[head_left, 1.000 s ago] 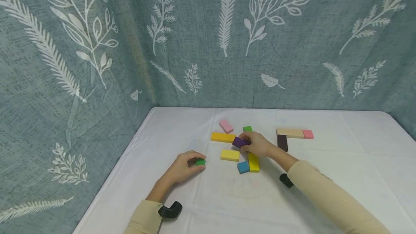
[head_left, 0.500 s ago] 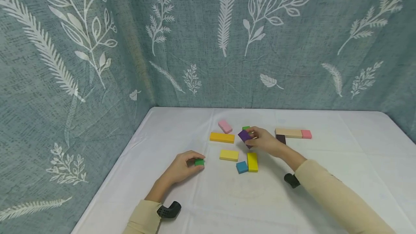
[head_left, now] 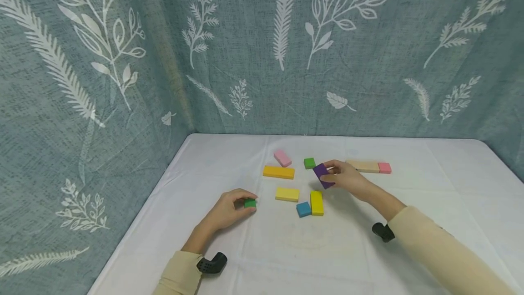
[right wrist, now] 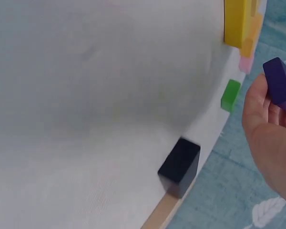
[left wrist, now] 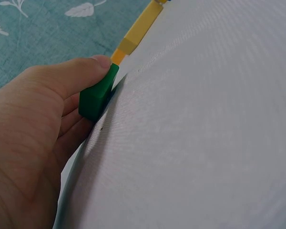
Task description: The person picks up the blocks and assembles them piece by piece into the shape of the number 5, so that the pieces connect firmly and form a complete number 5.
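My right hand holds a purple block tilted above the table, pinched between thumb and fingers. In the right wrist view the same purple block sits at the fingertips. On the left, my left hand grips a dark green block low at the cloth. The left wrist view shows the thumb along one side of that green block, with fingers behind it. Nearest the right hand are a lighter green block and a beige block. A black block shows in the right wrist view.
On the white cloth lie an orange block, a pale pink block and a pale yellow block. A blue block stands beside a bright yellow block. A darker pink block abuts the beige one.
My right hand has carried the purple block to the right, away from the orange block, turning it steeper. The lighter green block has come into full view; the black one is now covered. My left hand stays put.
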`<state>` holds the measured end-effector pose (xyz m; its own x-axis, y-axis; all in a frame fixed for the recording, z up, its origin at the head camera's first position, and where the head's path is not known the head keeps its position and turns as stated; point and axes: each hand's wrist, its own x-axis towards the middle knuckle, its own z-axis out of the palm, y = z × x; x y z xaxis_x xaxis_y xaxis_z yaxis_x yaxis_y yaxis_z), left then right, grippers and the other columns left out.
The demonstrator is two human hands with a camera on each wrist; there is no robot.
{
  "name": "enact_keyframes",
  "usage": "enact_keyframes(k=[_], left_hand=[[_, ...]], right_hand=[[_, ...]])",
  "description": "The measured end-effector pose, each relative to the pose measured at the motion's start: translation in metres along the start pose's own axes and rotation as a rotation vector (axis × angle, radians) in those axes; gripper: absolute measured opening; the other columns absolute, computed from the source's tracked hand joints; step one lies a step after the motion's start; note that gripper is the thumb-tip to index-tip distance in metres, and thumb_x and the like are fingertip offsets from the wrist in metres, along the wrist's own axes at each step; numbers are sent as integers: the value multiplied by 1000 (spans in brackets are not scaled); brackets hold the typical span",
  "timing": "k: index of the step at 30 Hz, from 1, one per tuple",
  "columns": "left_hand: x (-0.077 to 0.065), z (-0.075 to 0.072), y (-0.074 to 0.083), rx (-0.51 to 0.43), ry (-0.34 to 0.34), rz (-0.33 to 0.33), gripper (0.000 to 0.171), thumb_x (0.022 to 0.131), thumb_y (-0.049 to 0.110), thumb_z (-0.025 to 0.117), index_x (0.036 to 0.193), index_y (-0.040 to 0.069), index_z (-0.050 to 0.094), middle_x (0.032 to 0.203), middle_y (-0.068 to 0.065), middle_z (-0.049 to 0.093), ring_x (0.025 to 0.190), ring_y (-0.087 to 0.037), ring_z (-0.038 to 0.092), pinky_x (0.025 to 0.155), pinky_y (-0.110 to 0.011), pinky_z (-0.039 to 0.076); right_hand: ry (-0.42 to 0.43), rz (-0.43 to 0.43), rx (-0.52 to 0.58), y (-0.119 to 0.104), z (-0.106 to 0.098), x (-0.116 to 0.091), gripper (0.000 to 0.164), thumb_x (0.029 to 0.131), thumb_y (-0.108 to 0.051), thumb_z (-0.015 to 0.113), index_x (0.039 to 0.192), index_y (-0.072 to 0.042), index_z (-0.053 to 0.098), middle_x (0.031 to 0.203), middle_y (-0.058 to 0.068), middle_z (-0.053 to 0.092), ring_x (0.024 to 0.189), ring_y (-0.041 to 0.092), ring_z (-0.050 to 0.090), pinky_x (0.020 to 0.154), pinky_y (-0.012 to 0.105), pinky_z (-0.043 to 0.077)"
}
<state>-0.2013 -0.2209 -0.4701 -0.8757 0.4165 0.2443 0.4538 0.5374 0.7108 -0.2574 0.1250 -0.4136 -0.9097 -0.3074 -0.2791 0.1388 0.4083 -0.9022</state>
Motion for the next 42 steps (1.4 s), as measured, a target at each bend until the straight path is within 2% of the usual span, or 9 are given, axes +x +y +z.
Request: enact_keyframes(k=[9,16,19,26,42], left_hand=[[0,-2,0,2,-9,-29,27,83,10,75,108,8,69,106,-1,66,95,-16,61,85,-31,51],[0,-1,0,2,-9,-34,27,82,8,75,108,8,69,107,-2,66,97,-17,61,86,-32,51],[0,-1,0,3,-8,-33,26,82,9,75,108,8,69,107,-2,66,97,-17,61,86,-32,51],[2,0,1,6,-5,-30,27,82,8,75,108,8,69,107,-3,66,96,-17,61,86,-32,51],[1,0,2,10,-4,-40,27,82,8,75,108,9,69,107,-2,66,98,-17,61,87,-33,51]], right_hand=[[10,16,26,6,-20,-12,50,95,-18,61,134,4,40,117,17,52,100,25,53,91,39,46],[18,-1,63,13,-24,-24,45,94,-16,62,127,6,41,103,10,48,92,21,50,78,27,49],[29,14,73,17,-25,-30,45,93,-15,62,126,6,40,103,10,47,93,21,49,77,26,49],[38,34,77,28,-28,-39,54,94,-18,62,132,11,35,115,18,50,95,23,52,81,30,52],[51,93,118,42,-33,-60,44,91,-12,63,120,14,42,97,12,61,80,14,59,74,29,56]])
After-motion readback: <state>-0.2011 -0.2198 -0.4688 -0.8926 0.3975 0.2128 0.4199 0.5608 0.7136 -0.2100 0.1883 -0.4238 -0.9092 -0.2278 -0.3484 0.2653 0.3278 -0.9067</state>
